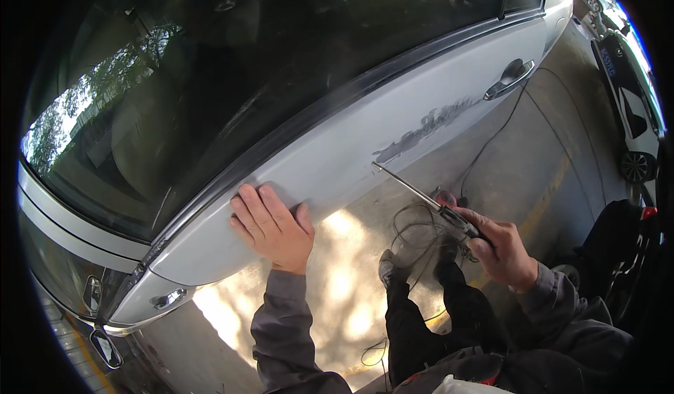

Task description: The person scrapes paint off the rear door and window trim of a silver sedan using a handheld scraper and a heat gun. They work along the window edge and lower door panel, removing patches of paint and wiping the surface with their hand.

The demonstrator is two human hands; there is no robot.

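My left hand (270, 229) lies flat on the silver car door (319, 162), just below the window trim, its fingers stretched out and slightly spread. In my right hand (502, 250) is a screwdriver-like tool (414, 192) with a long thin metal shaft and a dark handle. The shaft points up and left, its tip overlapping the lower edge of the door in this view; whether it touches the panel I cannot tell. A scraped grey patch (425, 129) runs along the door between that tip and the chrome door handle (510, 79).
Dark cables (414, 229) lie in loops on the floor near my feet, beside a red tool or object (445, 197), and run on toward the back right. Another door handle (168, 298) is at lower left. A white car (635, 113) and a dark-coloured item (611, 254) stand at right.
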